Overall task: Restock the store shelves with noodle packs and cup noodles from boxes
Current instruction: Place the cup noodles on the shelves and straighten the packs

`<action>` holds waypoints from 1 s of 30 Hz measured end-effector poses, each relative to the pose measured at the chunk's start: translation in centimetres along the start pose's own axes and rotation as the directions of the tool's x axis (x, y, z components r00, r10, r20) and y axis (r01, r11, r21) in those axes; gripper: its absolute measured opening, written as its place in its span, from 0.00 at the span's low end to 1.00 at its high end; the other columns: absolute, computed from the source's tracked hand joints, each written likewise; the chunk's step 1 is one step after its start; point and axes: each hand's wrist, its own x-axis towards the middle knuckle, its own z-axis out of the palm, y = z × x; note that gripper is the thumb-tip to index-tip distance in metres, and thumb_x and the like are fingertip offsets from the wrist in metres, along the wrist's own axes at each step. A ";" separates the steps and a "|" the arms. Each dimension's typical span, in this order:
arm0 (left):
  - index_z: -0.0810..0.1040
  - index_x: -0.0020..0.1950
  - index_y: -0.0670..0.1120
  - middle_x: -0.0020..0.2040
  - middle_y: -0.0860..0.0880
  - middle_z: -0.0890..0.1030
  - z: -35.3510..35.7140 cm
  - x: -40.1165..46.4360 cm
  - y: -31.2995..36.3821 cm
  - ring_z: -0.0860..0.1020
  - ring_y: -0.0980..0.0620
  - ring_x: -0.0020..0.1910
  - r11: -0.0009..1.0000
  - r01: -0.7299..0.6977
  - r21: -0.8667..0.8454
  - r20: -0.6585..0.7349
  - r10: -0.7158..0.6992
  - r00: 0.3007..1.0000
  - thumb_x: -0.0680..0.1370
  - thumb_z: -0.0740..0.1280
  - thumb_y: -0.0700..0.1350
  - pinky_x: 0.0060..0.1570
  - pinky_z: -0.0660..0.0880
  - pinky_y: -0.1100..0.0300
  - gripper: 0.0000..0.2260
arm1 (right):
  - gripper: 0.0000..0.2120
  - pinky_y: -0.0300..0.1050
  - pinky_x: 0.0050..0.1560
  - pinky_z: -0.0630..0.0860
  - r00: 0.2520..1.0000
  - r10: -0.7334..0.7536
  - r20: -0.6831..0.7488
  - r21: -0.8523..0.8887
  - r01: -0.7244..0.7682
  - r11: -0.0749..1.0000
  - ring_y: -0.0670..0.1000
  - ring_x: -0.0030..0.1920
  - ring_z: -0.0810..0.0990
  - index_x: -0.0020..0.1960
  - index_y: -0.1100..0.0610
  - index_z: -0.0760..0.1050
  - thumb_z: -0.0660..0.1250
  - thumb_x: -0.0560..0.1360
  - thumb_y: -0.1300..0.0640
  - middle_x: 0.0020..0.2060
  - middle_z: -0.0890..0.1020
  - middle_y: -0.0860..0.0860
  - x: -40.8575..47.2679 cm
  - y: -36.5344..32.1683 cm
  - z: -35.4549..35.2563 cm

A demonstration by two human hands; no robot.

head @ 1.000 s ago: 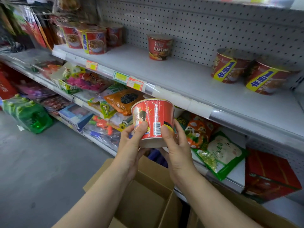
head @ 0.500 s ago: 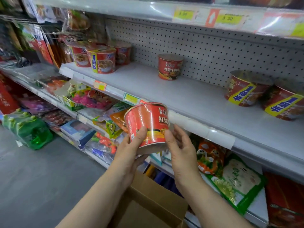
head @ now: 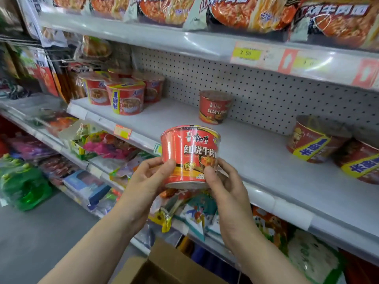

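Just above shelf (head: pixel 256 160) edge, cup noodle (head: pixel 189 156) now raised from box (head: pixel 164 267) level, label turned fwd; left hand (head: pixel 147 181) & right hand (head: pixel 227 185) both grasping its base. Placement next, prob. beside matching cup (head: pixel 214 107).

Bright, even overhead light. Glare streaks on upper shelf edge (head: pixel 205 46) and cup noodle (head: pixel 189 155) wrap. Edges bowed, smeared; left-side goods blurred. Shadows soft.

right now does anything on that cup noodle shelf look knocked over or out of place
Yes. At the right end of the shelf, two cup noodles with yellow bands lie tipped over, while the red cup by the pegboard and the left group stand upright.
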 end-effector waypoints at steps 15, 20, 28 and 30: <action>0.78 0.68 0.47 0.54 0.50 0.86 4.4 10.7 3.1 0.84 0.54 0.53 0.972 -0.045 0.230 0.249 -0.014 0.968 0.68 0.75 0.51 0.61 0.77 0.56 0.28 | 0.34 0.40 0.58 0.78 0.981 -0.169 -0.096 -0.086 0.161 0.983 0.44 0.60 0.81 0.69 0.50 0.72 0.77 0.65 0.49 0.61 0.82 0.46 9.9 -3.0 -2.2; 0.73 0.68 0.44 0.58 0.43 0.84 6.9 14.7 1.8 0.83 0.46 0.57 0.971 0.010 0.238 0.240 -0.069 0.968 0.73 0.76 0.41 0.65 0.76 0.48 0.25 | 0.30 0.34 0.53 0.79 0.966 -0.210 -0.152 -0.144 0.188 0.972 0.38 0.55 0.81 0.68 0.52 0.71 0.78 0.70 0.59 0.59 0.81 0.45 12.8 -2.4 -4.9; 0.74 0.67 0.44 0.57 0.44 0.83 12.5 18.8 -0.6 0.84 0.54 0.47 0.971 -0.049 0.234 0.363 -0.040 0.931 0.74 0.75 0.37 0.45 0.80 0.67 0.23 | 0.32 0.37 0.53 0.77 0.925 -0.255 -0.283 -0.188 0.207 0.960 0.44 0.58 0.81 0.68 0.52 0.69 0.80 0.69 0.60 0.61 0.81 0.47 16.8 -1.4 -8.6; 0.75 0.66 0.45 0.54 0.45 0.84 13.6 19.8 -1.1 0.85 0.55 0.46 0.972 -0.067 0.225 0.384 -0.025 0.923 0.74 0.75 0.36 0.44 0.80 0.67 0.22 | 0.32 0.36 0.53 0.76 0.914 -0.261 -0.312 -0.193 0.208 0.959 0.42 0.57 0.81 0.68 0.51 0.69 0.80 0.69 0.58 0.60 0.81 0.45 17.7 -1.2 -9.2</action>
